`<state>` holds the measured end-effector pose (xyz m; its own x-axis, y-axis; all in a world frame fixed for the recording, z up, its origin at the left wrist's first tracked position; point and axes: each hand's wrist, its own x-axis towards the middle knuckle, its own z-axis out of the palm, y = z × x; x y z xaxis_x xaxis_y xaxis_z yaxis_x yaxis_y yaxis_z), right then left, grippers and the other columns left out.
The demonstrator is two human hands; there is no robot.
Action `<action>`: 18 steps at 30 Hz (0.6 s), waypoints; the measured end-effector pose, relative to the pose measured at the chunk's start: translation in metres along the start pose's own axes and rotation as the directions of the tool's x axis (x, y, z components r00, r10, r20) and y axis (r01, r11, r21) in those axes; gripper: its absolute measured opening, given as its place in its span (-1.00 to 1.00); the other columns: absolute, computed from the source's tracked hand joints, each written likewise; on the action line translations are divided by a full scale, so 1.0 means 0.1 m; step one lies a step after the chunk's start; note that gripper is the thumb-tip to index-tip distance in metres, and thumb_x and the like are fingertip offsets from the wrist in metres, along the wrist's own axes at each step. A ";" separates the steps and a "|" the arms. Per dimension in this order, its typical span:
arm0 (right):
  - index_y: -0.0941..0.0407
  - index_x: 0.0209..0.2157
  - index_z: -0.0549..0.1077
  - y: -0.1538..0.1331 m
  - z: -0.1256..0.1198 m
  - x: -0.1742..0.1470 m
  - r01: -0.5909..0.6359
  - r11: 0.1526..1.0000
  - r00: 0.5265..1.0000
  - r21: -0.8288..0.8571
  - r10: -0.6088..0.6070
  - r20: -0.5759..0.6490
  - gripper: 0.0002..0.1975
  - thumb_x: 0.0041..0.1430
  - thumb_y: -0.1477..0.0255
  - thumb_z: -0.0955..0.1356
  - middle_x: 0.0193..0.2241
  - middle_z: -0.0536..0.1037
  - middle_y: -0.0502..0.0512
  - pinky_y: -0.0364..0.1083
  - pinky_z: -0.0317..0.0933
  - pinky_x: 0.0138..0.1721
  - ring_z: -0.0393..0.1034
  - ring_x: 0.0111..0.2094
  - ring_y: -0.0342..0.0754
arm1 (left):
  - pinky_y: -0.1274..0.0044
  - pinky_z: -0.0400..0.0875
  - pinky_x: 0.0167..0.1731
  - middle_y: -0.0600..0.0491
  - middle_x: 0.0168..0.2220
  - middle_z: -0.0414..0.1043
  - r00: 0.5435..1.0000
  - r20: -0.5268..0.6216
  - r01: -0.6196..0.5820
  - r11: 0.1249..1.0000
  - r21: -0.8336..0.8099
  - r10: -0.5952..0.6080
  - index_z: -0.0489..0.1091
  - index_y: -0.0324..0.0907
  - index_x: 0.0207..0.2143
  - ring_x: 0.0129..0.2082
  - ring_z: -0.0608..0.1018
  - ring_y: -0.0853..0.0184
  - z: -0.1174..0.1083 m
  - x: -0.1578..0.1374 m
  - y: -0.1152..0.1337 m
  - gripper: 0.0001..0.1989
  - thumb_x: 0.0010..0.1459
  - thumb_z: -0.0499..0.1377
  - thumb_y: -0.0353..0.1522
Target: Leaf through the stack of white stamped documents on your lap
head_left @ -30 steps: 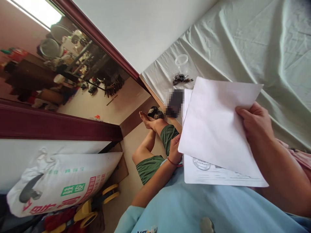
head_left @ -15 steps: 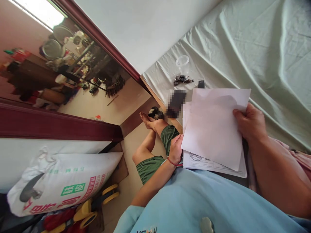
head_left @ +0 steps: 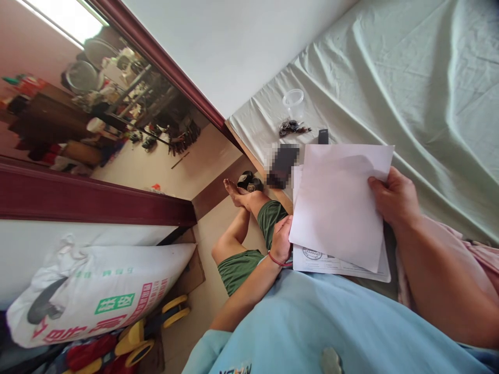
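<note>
A blank white sheet of paper (head_left: pixel 339 202) lies askew over a stack of printed papers (head_left: pixel 346 267) above my lap. Part of a round stamp and some print show along the stack's lower edge. My right hand (head_left: pixel 395 200) pinches the sheet's right edge, thumb on top and the other fingers underneath. At the left edge my left hand (head_left: pixel 282 239), with a red cord on its wrist, is closed on the papers. Its fingertips are mostly hidden, so which sheets it grips is unclear.
On the pale green bed sheet (head_left: pixel 390 78) are a clear plastic cup (head_left: pixel 293 103), a bunch of keys (head_left: pixel 292 127), a small black object (head_left: pixel 323 136) and a blurred dark item (head_left: pixel 283 165). A doorway stands left; a white woven sack (head_left: pixel 117 285) leans against the wall.
My right hand has shifted slightly left and down, and the top sheet's right side has come with it. My left hand has hardly moved.
</note>
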<state>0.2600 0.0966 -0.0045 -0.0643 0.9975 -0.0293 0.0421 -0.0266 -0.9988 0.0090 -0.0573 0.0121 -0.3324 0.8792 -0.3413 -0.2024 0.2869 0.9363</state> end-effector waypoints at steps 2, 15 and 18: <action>-0.02 -0.32 0.51 -0.05 0.02 -0.01 0.081 0.982 0.988 -0.170 -0.102 -0.119 -0.87 0.17 0.24 0.42 -0.50 0.44 -0.04 -0.07 -0.06 -0.45 0.15 -0.46 -0.12 | 0.53 0.14 -0.44 0.12 -0.55 0.30 1.000 0.017 0.006 1.000 0.013 -0.006 0.40 -0.21 -0.49 -0.47 0.25 0.41 0.00 0.00 0.00 -0.55 0.15 0.27 0.00; -0.02 -0.39 0.46 -0.14 0.07 -0.04 0.116 0.953 0.980 -0.280 -0.156 -0.126 -0.88 0.21 0.28 0.41 -0.53 0.37 -0.02 -0.01 -0.06 -0.36 0.12 -0.44 -0.07 | 0.55 0.18 -0.43 0.11 -0.54 0.36 1.000 -0.003 0.013 0.994 0.113 -0.013 0.52 -0.25 -0.41 -0.47 0.30 0.40 -0.02 0.00 -0.02 -0.55 0.15 0.28 0.00; 0.00 -0.46 0.38 -0.21 0.06 -0.05 0.115 0.944 0.969 -0.308 -0.175 -0.176 -0.77 0.20 0.25 0.42 -0.58 0.29 -0.01 0.01 -0.08 -0.35 0.10 -0.45 -0.07 | 0.55 0.18 -0.44 0.12 -0.54 0.34 1.000 -0.015 -0.001 0.988 0.155 0.004 0.48 -0.22 -0.44 -0.47 0.30 0.40 -0.01 0.00 -0.02 -0.55 0.16 0.26 0.01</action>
<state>0.2530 0.0921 0.0163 0.1056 0.9824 0.1539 0.3395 0.1099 -0.9342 0.0082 -0.0581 0.0101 -0.3467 0.8746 -0.3390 -0.0571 0.3411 0.9383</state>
